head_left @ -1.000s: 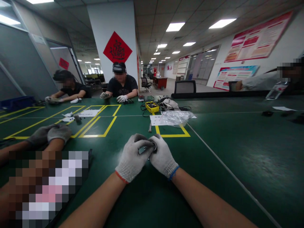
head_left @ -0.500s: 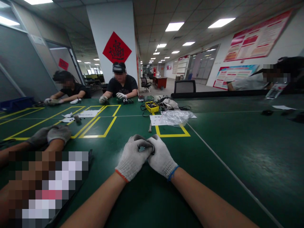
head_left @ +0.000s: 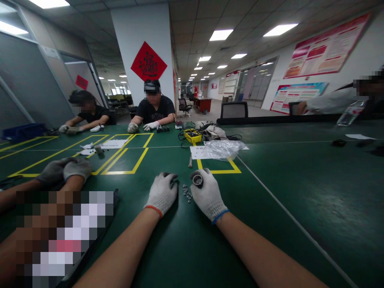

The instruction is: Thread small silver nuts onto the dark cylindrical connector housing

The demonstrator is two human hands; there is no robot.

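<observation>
One round cup-shaped part: short, dark-bodied, with a paler grey rim; mouth turned up, showing a dark inside with small lighter spots, too small to identify. Location: in the right hand, over the near worktop, which is dark green. Right glove: white knit, blue cuff; fingers curled round the part, gripping it by its side. Several small metal rings: silvery, dark-centred, in a loose cluster between the two hands, nearer the right one. One left hand: white knit glove, orange cuff, just left of the rings; fingers bent and spread from the thumb, leaving a gap. Farther off: one short greyish rod; one white sheet, partly under one crumpled clear plastic bag; yellow tape outlines; one yellow box with dark contents, beside black cables. Left side, near: one pair of co-worker's hands in grey gloves. Right side, far: one clear bottle.
</observation>
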